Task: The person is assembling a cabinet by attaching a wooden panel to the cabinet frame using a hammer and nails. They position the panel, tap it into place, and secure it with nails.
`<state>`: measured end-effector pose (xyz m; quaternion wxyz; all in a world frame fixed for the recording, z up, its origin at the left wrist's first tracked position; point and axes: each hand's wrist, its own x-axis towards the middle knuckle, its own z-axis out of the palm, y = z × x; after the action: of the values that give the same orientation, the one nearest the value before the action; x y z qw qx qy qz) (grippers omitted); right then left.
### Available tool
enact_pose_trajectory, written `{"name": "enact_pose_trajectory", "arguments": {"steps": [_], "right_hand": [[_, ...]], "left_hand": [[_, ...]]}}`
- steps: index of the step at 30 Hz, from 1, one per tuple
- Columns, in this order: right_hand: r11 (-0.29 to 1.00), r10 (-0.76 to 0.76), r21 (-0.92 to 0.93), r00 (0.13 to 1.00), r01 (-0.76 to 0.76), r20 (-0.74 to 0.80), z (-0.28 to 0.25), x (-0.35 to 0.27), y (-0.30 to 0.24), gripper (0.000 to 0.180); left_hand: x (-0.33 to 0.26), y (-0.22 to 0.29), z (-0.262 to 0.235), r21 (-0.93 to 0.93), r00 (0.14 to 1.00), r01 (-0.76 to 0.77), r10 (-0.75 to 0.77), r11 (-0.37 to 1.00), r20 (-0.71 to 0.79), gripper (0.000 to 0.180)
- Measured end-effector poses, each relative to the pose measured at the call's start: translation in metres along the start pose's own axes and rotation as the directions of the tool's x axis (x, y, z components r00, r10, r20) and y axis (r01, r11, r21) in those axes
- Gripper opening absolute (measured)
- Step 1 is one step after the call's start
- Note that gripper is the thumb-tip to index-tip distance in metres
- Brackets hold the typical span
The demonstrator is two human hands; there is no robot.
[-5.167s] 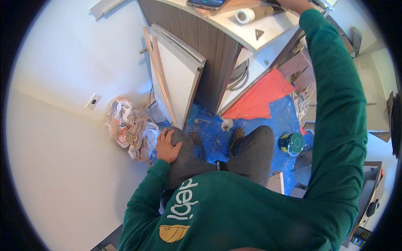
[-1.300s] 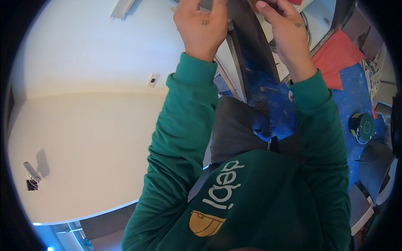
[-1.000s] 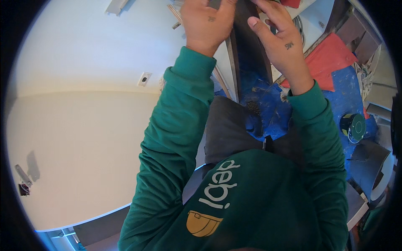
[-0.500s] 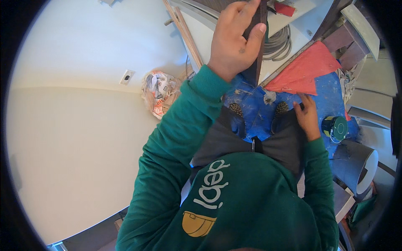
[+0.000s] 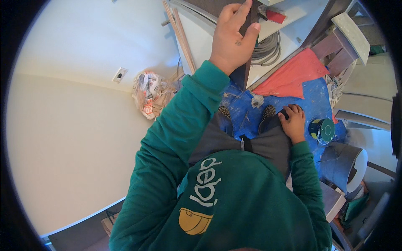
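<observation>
My left hand (image 5: 232, 39) is raised at the top centre, at the edge of a dark brown panel (image 5: 239, 74). Its fingers are stretched out and its thumb stands apart; no object shows in it. My right hand (image 5: 294, 124) rests on my right knee, in grey trousers (image 5: 271, 140), with its fingers loosely bent and spread. Behind the panel, a coil of grey hose or cable (image 5: 268, 49) lies on a white surface. A red cloth or sheet (image 5: 284, 77) spreads beyond my right hand.
Blue floor covering (image 5: 316, 90) lies below. A dark green lidded bucket (image 5: 321, 131) stands right, near a rolled grey sheet (image 5: 341, 165). At left, a plastic bag of rubbish (image 5: 151, 94) sits by the wall, near leaning wooden strips (image 5: 181, 35). A red-and-black tool (image 5: 274, 16) lies at the top.
My right hand has settled onto my knee, its fingers now bent over it. My left hand stays at the panel. The whole view has shifted slightly, moving the surroundings left.
</observation>
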<state>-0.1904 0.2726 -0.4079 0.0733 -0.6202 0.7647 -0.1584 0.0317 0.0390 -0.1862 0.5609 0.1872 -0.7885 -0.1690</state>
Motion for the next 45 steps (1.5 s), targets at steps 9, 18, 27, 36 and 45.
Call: {"name": "enact_pose_trajectory", "arguments": {"steps": [9, 18, 27, 36, 45], "right_hand": [[0.999, 0.018, 0.028, 1.0, -0.019, 0.022, 0.0, -0.002, 0.0, 0.042], [0.995, 0.067, 0.07, 0.997, -0.065, -0.027, -0.001, -0.01, 0.009, 0.04], [0.981, 0.055, 0.193, 0.993, -0.033, -0.105, 0.005, -0.016, 0.025, 0.038], [0.965, 0.02, 0.26, 0.989, 0.02, -0.149, 0.013, -0.014, 0.035, 0.038], [0.976, -0.019, 0.211, 0.991, 0.047, -0.133, 0.01, -0.016, 0.041, 0.032]], "left_hand": [[0.002, 0.003, 0.004, 0.117, 1.0, -0.013, 0.014, 0.993, -0.01, 0.049], [-0.045, 0.0, -0.022, 0.145, 0.944, 0.316, -0.325, 0.938, 0.048, 0.053], [-0.304, 0.022, -0.117, 0.735, 0.589, 0.318, -0.732, 0.599, 0.342, 0.048], [-0.233, 0.057, -0.098, 0.589, 0.735, 0.361, -0.609, 0.723, 0.297, 0.042], [-0.049, 0.036, -0.001, 0.264, 0.979, 0.182, -0.199, 0.947, 0.038, 0.049]]}}
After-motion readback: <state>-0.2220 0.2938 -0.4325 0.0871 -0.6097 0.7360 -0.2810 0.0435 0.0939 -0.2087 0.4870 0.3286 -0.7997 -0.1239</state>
